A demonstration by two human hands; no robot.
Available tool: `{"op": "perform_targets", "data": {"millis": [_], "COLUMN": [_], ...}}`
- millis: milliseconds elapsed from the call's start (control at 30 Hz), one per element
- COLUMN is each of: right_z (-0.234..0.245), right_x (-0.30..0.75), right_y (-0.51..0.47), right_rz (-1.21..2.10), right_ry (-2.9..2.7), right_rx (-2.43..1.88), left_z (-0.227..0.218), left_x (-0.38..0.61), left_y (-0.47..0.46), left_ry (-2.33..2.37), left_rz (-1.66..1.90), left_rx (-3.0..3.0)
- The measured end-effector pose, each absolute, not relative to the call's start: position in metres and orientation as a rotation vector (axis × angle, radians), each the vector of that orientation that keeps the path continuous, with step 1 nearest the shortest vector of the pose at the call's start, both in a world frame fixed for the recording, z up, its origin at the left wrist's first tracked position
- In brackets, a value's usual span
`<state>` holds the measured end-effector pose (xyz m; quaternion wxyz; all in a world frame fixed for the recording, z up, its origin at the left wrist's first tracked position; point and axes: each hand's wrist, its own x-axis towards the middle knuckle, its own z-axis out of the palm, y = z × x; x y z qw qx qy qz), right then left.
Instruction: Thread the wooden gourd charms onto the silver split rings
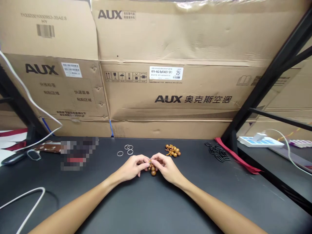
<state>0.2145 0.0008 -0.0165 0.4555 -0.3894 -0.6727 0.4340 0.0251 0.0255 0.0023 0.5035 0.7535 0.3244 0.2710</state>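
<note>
While a small cluster of wooden beads [153,169] is pinched between both hands, other items are seen set out across a black desk [156,208]. At the far left, a white cable [26,198] is looped over the desk, and a dark handheld object [13,158] is placed near a brown patterned item [47,148]. Beside that item, a patch [79,152] is pixelated and cannot be made out. A few thin metal rings [127,149] are laid just beyond the left hand [133,167], whose fingers [143,161] are curled inward, their tips pressed onto the beads. The cluster is held near the middle of the desk, close to the near side of the larger bunch of wooden beads [173,150]. The right hand [167,168] is brought in from the other side, its fingers [156,159] likewise pinching the cluster. Further right, dark flat rings [217,152] are heaped beside a red ribbon [236,156]. A white power strip [260,141] is seen beyond the desk's right side.
</note>
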Motion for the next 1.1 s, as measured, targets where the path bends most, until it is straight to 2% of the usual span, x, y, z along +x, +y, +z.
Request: {"op": "perform_targets", "data": {"millis": [267,633,1100], "right_z": [-0.0206,-0.0221,-0.0155], "right_x": [0.2156,0.2177,0.2131], "right_y": [0.0046,0.0071,-0.0016], "right_rz": [0.996,1.078,0.875], "right_ry": [-1.601,-1.606,-1.774], "right_rx": [-1.053,-0.996,-1.036], "left_z": [0.0019,0.0003,0.0001], "left_x": [0.0256,0.0274,0.0264], "left_y": [0.0258,0.0266,0.0246], "left_ry": [0.773,0.811,0.849], "left_rz": [0.7,0.77,0.729], "left_rx": [1.807,1.803,1.895]}}
